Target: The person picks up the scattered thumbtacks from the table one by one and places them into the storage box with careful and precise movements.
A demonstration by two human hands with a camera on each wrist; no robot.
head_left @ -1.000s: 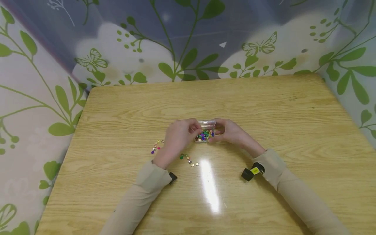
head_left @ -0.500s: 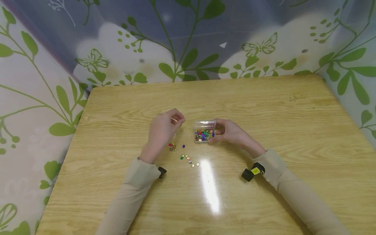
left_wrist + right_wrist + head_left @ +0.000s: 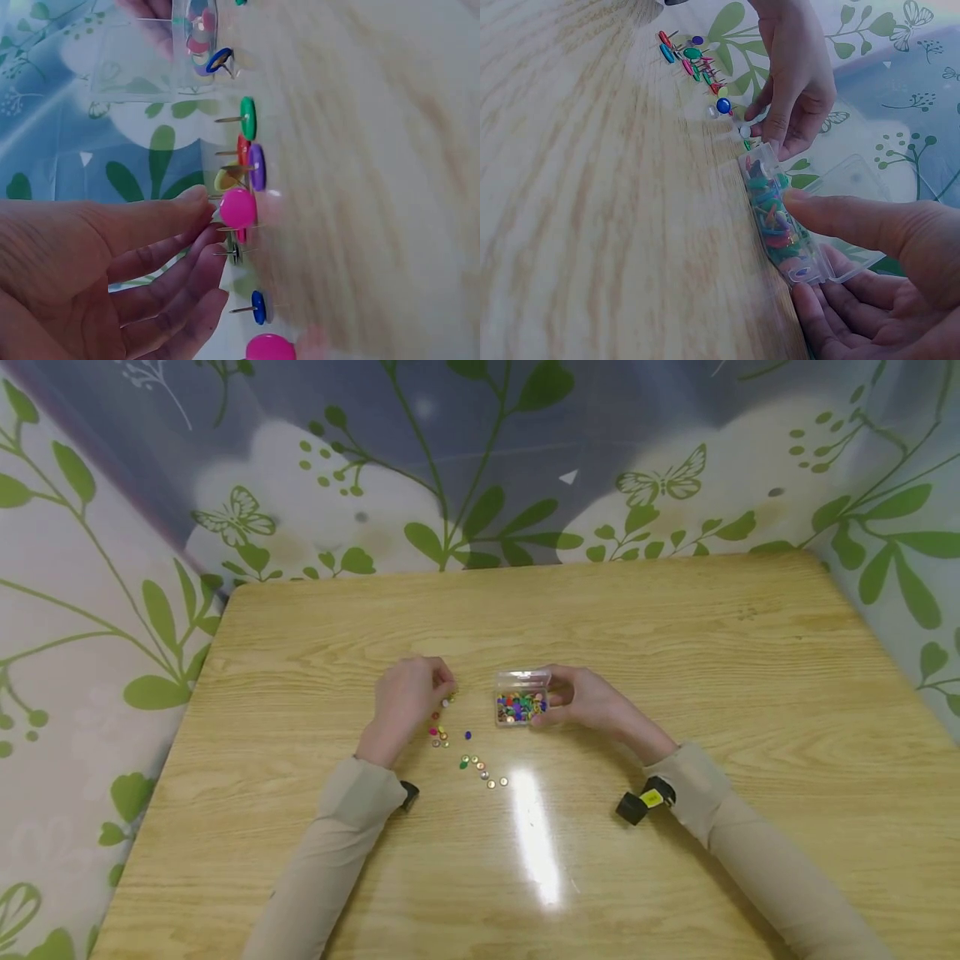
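A small clear plastic box (image 3: pixel 523 680) full of colourful thumbtacks stands on the table with its hinged lid up. My right hand (image 3: pixel 581 693) grips the box by its right side, thumb at the front in the right wrist view. To the left of the box, my left hand (image 3: pixel 405 700) is low over the table, thumb and forefinger pinching a thumbtack down at the surface. Loose thumbtacks lie beside and below its fingertips, among them a pink thumbtack (image 3: pixel 238 208), a green thumbtack (image 3: pixel 248 118) and a blue thumbtack (image 3: pixel 468 735).
The loose tacks lie in curving lines, with silvery and golden tacks (image 3: pixel 484 774) nearer me, several with points up. The wooden table (image 3: pixel 675 635) ends at a leaf-and-butterfly patterned wall covering (image 3: pixel 517 518). A wrist camera (image 3: pixel 633 807) sits by my right cuff.
My left hand has drawn out of the box, moved left and come down at the table beside the loose tacks. The right hand has stayed on the box.
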